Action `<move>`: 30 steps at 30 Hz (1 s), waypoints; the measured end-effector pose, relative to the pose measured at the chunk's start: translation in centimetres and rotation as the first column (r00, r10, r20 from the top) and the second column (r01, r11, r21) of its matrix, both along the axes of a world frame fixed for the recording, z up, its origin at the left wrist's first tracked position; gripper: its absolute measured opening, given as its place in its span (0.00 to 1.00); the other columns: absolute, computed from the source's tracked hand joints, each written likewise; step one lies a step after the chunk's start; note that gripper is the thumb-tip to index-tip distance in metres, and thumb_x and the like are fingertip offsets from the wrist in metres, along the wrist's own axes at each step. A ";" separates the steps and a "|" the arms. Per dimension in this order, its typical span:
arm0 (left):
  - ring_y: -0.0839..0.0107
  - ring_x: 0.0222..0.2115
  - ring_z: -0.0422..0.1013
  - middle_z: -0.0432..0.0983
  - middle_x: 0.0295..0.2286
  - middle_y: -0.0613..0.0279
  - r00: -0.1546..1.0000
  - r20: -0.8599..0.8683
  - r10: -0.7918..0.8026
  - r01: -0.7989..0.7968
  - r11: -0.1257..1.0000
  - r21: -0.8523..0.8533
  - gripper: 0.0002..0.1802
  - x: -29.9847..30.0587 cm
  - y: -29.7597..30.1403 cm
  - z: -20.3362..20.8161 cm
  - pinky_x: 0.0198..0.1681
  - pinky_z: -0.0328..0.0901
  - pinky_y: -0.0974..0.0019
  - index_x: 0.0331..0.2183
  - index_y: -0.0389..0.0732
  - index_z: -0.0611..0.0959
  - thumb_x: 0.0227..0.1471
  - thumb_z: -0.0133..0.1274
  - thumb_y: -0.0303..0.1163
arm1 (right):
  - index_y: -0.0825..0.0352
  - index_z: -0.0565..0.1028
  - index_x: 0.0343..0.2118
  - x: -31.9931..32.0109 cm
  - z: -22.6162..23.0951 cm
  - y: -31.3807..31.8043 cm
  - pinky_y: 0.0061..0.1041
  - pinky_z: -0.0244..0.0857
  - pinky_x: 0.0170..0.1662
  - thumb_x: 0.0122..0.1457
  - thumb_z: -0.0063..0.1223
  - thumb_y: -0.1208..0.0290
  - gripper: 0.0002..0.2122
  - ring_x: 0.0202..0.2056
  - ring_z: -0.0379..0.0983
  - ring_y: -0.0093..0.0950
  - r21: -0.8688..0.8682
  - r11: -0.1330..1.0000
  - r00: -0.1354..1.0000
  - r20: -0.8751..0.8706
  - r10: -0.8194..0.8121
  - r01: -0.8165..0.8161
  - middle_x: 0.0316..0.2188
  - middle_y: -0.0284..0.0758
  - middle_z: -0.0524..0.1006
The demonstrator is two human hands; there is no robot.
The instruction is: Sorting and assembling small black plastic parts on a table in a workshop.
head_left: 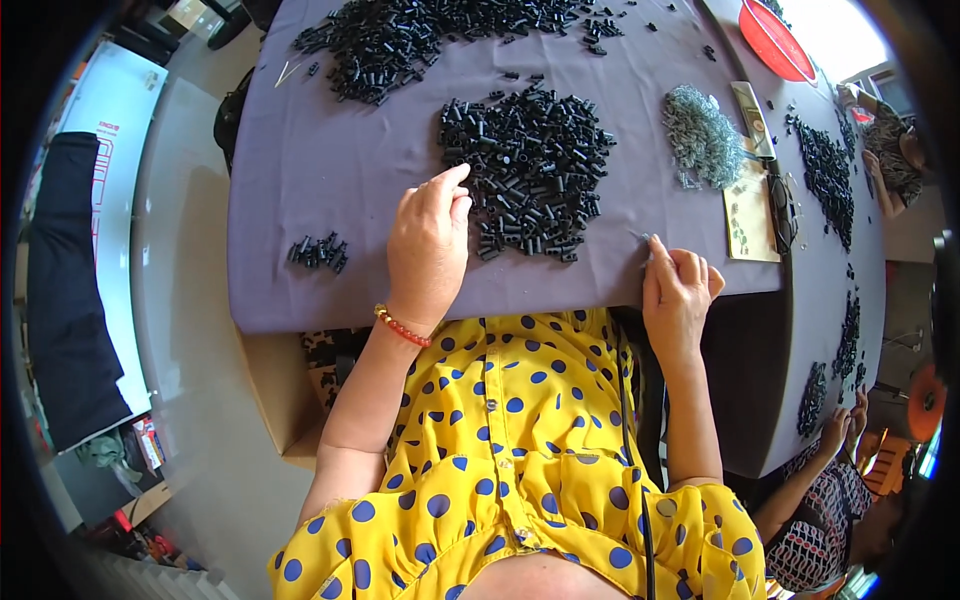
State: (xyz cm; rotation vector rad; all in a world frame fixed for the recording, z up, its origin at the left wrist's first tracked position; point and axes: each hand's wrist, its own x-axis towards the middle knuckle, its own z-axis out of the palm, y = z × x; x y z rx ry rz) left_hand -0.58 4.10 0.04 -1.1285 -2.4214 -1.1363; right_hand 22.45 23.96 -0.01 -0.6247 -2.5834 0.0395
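On the purple-grey cloth in front of me is a heap of small black cylindrical plastic parts [540, 165]. My left hand [430, 240], wearing a red bead bracelet, is at the heap's left edge. Its fingers are bent with thumb and forefinger towards the parts; anything between them is lost against the black. My right hand [680, 290] is nearer the table's front edge, right of the heap. Thumb and forefinger pinch a small clear piece [640, 236]. Similar clear pieces [703, 140] form a pile farther right. A small black cluster [319, 252] rests at the left.
A larger black heap [380, 50] spreads across the far side. Beyond the clear pile are a yellow card [752, 215], eyeglasses [783, 212] and a red basin [775, 45]. Other people's hands [838, 430] work on black parts along the right side. A white board [125, 210] stands left.
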 end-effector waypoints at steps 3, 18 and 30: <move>0.63 0.36 0.77 0.82 0.36 0.58 1.000 0.029 0.008 -0.008 1.000 0.014 0.18 0.6 -0.6 0.6 0.43 0.72 0.62 0.50 0.41 0.80 0.58 0.59 0.25 | 0.62 0.82 0.46 0.0 0.6 -0.3 0.32 0.55 0.50 0.57 0.61 0.77 0.14 0.38 0.74 0.28 -0.024 0.997 0.997 -0.032 0.074 -0.075 0.33 0.29 0.77; 0.68 0.32 0.76 0.79 0.34 0.58 0.917 0.383 -0.114 0.035 0.978 0.207 0.18 3.2 -2.1 0.3 0.36 0.73 0.68 0.50 0.38 0.78 0.58 0.59 0.21 | 0.59 0.80 0.38 -2.6 -0.4 -0.7 0.34 0.54 0.49 0.57 0.64 0.71 0.07 0.38 0.75 0.27 0.033 0.999 0.999 -0.041 0.032 -0.031 0.33 0.28 0.78; 0.74 0.31 0.75 0.79 0.34 0.61 0.716 0.652 -0.250 0.050 0.950 0.308 0.15 4.6 -2.8 -0.1 0.36 0.72 0.71 0.49 0.36 0.78 0.59 0.57 0.22 | 0.62 0.81 0.39 -3.2 0.4 0.2 0.30 0.62 0.47 0.60 0.59 0.78 0.06 0.36 0.75 0.33 -0.304 0.944 0.991 -0.088 0.105 -0.127 0.34 0.32 0.81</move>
